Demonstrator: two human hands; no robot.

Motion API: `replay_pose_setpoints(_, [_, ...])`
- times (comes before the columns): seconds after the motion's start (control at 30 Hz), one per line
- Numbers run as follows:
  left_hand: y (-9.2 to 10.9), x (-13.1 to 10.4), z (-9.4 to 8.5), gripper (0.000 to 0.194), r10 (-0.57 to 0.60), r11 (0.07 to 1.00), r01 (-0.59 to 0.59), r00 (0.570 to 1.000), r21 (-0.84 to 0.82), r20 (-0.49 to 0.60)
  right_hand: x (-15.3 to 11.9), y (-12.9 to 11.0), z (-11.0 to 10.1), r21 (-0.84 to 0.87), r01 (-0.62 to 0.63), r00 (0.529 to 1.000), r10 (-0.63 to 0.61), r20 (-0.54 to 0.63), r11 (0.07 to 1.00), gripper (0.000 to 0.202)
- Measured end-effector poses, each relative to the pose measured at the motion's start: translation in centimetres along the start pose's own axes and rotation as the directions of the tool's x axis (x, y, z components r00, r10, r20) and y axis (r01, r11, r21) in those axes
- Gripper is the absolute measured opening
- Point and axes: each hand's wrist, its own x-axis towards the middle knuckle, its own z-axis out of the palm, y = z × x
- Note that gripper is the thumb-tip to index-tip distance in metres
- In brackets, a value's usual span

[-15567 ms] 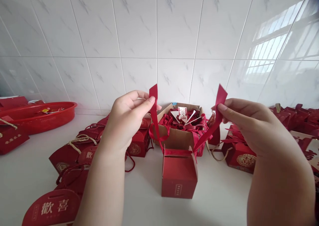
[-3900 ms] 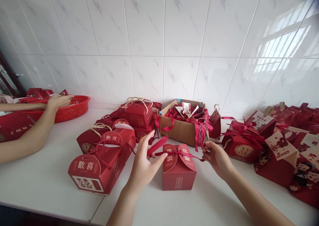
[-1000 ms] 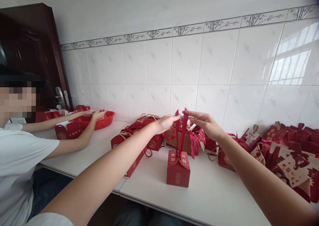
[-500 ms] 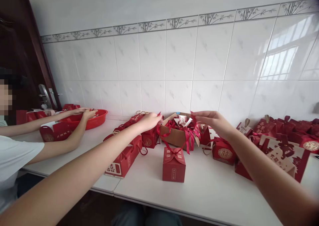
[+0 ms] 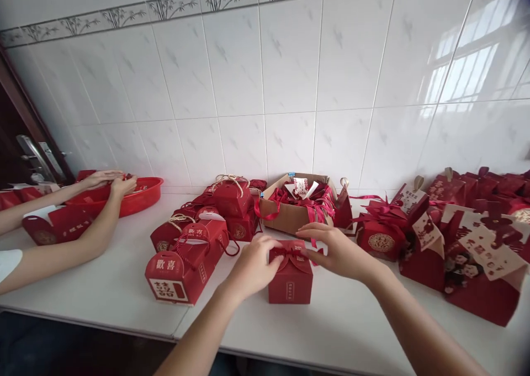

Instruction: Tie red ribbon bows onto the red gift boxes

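A small red gift box (image 5: pixel 290 287) stands upright near the table's front edge, with a dark red ribbon (image 5: pixel 293 250) across its top flaps. At the box's upper left, my left hand (image 5: pixel 259 263) has thumb and fingers closed on the ribbon. On the other side my right hand (image 5: pixel 335 250) pinches the ribbon near its centre, and a ribbon end hangs below that hand. Behind them sits an open cardboard box (image 5: pixel 276 217) full of red ribbons, with a white tag on top.
Red boxes with rope handles (image 5: pixel 194 265) stand left of my hands, and more decorated red boxes (image 5: pixel 422 265) crowd the right. Further left, another person's hands (image 5: pixel 118 183) work over a red basin (image 5: pixel 143 201). A tiled wall closes off the back.
Both my hands have come down and inward from raised, spread positions to the top of the small box. The ribbon ends are drawn in. The view has tilted down and turned somewhat.
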Motion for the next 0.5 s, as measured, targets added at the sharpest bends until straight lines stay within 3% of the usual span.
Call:
replay_pose_setpoints(0.13, [0.0,0.0,0.3,0.009,-0.104,0.995,0.104,0.994,-0.008,-0.029,0.2,1.0,2.0,0.080,-0.015,0.999,0.012,0.037,0.997,0.021])
replay_pose_setpoints(0.23, [0.0,0.1,0.2,0.015,-0.157,0.985,0.159,0.987,-0.062,0.032,0.2,1.9,2.9,0.179,-0.061,0.998,0.062,0.000,0.982,0.010])
replay_pose_setpoints(0.33, [-0.3,0.2,0.8,0.023,-0.160,0.981,0.163,0.986,-0.109,0.042,0.1,2.2,3.7,0.275,-0.108,0.993,0.119,-0.024,0.955,0.014])
replay_pose_setpoints(0.5, [-1.1,0.4,2.0,0.022,-0.108,0.962,0.097,0.994,-0.254,-0.030,0.0,1.8,4.5,0.404,-0.205,0.970,0.239,-0.034,0.892,0.022])
